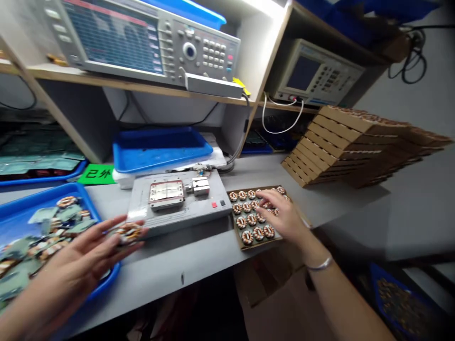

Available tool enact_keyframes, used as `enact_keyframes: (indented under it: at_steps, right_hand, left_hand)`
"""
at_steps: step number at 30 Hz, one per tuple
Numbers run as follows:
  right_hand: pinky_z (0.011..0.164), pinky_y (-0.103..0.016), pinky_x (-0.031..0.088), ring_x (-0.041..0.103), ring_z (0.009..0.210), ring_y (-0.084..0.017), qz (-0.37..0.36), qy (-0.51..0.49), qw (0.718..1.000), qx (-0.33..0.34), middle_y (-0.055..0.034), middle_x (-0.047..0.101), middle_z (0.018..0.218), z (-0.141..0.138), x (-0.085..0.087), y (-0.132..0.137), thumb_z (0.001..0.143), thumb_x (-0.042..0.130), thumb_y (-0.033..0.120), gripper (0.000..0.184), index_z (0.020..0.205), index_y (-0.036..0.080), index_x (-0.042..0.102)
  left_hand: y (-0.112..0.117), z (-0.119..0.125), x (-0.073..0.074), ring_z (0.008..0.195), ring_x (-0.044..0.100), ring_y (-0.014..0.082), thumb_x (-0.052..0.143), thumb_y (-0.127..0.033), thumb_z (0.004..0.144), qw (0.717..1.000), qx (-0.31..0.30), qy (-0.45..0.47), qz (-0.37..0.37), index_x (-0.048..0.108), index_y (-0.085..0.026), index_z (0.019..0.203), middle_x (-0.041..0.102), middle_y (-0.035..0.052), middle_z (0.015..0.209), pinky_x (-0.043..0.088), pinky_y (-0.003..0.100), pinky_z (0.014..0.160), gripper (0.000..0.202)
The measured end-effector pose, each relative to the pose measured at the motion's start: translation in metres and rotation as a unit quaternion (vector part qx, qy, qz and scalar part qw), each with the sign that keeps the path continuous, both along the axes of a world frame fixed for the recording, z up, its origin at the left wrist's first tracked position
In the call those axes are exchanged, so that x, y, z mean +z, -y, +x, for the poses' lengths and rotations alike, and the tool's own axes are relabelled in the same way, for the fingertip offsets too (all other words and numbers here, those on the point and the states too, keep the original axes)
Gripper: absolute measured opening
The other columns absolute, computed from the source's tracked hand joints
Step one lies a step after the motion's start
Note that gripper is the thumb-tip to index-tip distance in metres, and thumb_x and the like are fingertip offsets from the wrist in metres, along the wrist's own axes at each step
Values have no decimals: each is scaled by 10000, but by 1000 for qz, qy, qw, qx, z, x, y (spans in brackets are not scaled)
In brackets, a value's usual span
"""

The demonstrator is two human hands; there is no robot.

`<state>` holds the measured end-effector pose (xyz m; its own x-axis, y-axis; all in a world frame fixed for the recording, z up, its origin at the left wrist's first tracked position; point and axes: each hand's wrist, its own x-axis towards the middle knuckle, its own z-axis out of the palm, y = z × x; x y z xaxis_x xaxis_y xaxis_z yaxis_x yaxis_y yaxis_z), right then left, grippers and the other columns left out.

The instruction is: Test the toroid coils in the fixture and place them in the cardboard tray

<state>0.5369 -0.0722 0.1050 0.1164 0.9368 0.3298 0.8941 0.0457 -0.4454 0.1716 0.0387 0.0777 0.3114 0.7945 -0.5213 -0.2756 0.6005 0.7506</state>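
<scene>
Head view: the left hand [85, 260] has spread fingers touching a copper-wound ring coil [128, 232], while the right hand [280, 215] rests loosely curled fingers on matching coils [251, 219] in a brown cardboard tray [239, 239].

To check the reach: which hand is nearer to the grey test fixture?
Left. The left hand holds a coil at the fixture edge; the right hand is farther, to its right, over the coil tray.

Glossy blue plastic on the tray [83, 201] at nine o'clock, matt grey painted metal on the test fixture [159, 220] at twelve, rough brown cardboard on the flat [256, 188] at three.
</scene>
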Motion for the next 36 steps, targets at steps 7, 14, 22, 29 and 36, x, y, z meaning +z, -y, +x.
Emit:
enact_keyframes:
  at_steps: [7, 14, 22, 29, 36]
  right_hand:
    - [931, -319, 434, 495, 1080, -186, -24, -53, 939, 340, -73, 542, 1159, -174, 9, -64, 787, 597, 333, 444, 1197, 204, 485]
    - [874, -317, 439, 522, 959, -171, -4, 8, 958, 288, -86, 550, 1052, -175, -5, -124, 813, 540, 170, 235, 1041, 173, 599]
    - [847, -303, 437, 537, 981, -182, -82, 121, 967, 209, -79, 567, 1103, -148, -14, -182, 814, 522, 131, 398, 1207, 184, 498]
    - [807, -282, 444, 545, 892, -172, -80, 121, 960, 238, -68, 572, 993, -155, -28, -192, 801, 533, 123, 280, 1062, 192, 604]
    - [821, -289, 456, 547, 914, -175, -69, 68, 964, 246, -73, 578, 1012, -149, -38, -193, 786, 534, 91, 328, 1095, 186, 594]
  left_hand:
    - [28, 27, 2, 1126, 513, 279, 660, -195, 694, 993, -62, 99, 5, 505, -258, 1217, 599, 79, 1198, 487, 312, 877, 548]
    - [23, -6, -16, 1185, 454, 275, 629, -321, 723, 995, -9, 71, 69, 529, -250, 1175, 541, 60, 1268, 391, 370, 986, 468]
    - [-9, -74, -59, 1073, 484, 362, 540, -452, 698, 715, -118, -533, 436, 660, -170, 997, 593, 156, 1111, 346, 488, 954, 428]
    - [-17, -65, -65, 940, 545, 339, 396, -370, 764, 573, -257, -652, 425, 652, -163, 1019, 630, 142, 983, 436, 484, 802, 417]
    - [-30, -70, -85, 892, 567, 301, 424, -317, 735, 576, -264, -635, 443, 686, -202, 910, 629, 124, 936, 435, 447, 809, 336]
